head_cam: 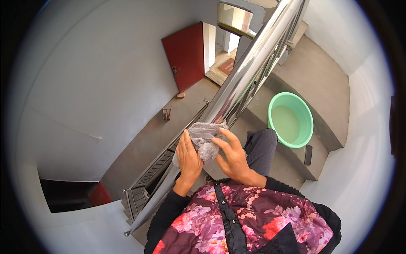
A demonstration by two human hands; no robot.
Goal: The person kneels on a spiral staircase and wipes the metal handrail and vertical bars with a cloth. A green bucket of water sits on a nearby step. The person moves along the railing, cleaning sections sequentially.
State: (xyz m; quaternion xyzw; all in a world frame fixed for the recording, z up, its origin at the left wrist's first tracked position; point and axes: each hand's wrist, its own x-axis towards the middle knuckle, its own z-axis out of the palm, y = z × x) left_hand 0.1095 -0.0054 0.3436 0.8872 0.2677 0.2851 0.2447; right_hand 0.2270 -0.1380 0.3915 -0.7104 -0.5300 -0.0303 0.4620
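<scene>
A grey terry cloth (pixel 206 135) lies bunched over the shiny metal handrail (pixel 233 84) of a staircase. My left hand (pixel 188 155) presses on the cloth's left side, its fingers together along the rail. On the other side, my right hand (pixel 233 158) touches the cloth with its fingertips, the fingers spread and bent. The stretch of rail under the cloth is hidden. To the right, a green plastic basin (pixel 310 127) with cloudy water (pixel 285 123) in it stands on the stairs, close beside my knee.
A dark flat object (pixel 308 155) lies on a step below the basin. Concrete steps (pixel 317 76) rise at the right along a white wall. Past the rail, a red door (pixel 185 57) stands open by a landing, with a small block (pixel 180 95) near it.
</scene>
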